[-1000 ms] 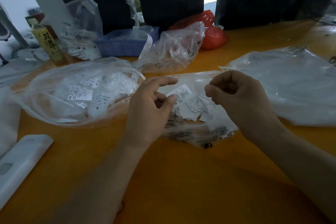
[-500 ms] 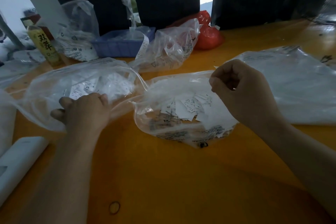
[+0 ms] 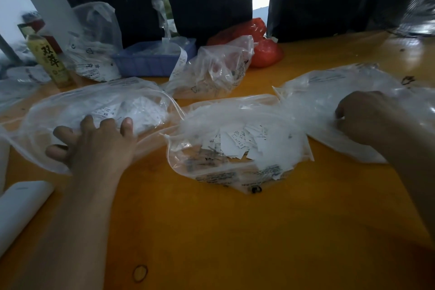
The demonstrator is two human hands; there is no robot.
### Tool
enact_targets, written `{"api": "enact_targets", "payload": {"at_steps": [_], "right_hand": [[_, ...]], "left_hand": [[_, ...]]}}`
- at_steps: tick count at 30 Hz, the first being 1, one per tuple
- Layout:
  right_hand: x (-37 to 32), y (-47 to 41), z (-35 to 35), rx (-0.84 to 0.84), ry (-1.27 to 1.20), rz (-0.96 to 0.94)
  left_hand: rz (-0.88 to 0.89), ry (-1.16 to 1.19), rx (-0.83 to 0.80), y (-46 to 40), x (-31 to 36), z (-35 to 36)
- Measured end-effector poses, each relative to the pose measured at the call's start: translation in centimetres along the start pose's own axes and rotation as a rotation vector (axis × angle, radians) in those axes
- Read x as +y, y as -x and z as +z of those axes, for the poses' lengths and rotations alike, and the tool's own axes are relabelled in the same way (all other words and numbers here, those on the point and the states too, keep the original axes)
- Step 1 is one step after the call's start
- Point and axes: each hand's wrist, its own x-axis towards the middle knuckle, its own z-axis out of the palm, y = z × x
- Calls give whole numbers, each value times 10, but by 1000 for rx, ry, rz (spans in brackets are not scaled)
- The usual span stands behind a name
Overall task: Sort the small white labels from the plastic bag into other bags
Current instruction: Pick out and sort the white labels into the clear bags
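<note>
A clear plastic bag lies in the middle of the orange table, holding several small white labels. To its left a larger clear bag holds more white labels. My left hand rests on that left bag with fingers spread. On the right lies a third clear bag. My right hand is at this bag with its fingers curled; what they hold is hidden.
Behind stand a blue tray, a crumpled clear bag, a red bag, another printed bag and a yellow-green drink carton. A white flat object lies at the left front edge.
My left hand went from the middle bag to the left bag and now lies spread on it. My right hand swung from above the middle bag over to the right bag.
</note>
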Motion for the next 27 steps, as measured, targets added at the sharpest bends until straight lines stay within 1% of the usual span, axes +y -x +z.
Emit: {"api": "enact_targets", "payload": {"at_steps": [5, 11, 14, 19, 22, 23, 25, 26, 27], "right_hand": [[-7, 7, -4, 94, -41, 5], [-13, 16, -9, 11, -9, 73], [-14, 15, -9, 13, -43, 103], [-9, 12, -8, 122, -56, 82], [-10, 8, -13, 203, -146, 54], [-11, 9, -15, 257, -163, 35], [-17, 13, -19, 435, -212, -42], [-21, 17, -20, 521, -298, -87], [-26, 22, -22, 558, -444, -121]], "left_hand": [[-10, 14, 31, 3, 3, -2], [63, 61, 146, 9, 7, -1], [114, 73, 210, 13, 11, -2], [238, 143, 318, 25, 22, -4], [348, 276, 370, 36, 34, -6], [395, 349, 390, 41, 38, -7], [495, 561, 401, 52, 45, -11], [545, 696, 376, 58, 49, -12], [592, 827, 334, 66, 53, -13]]}}
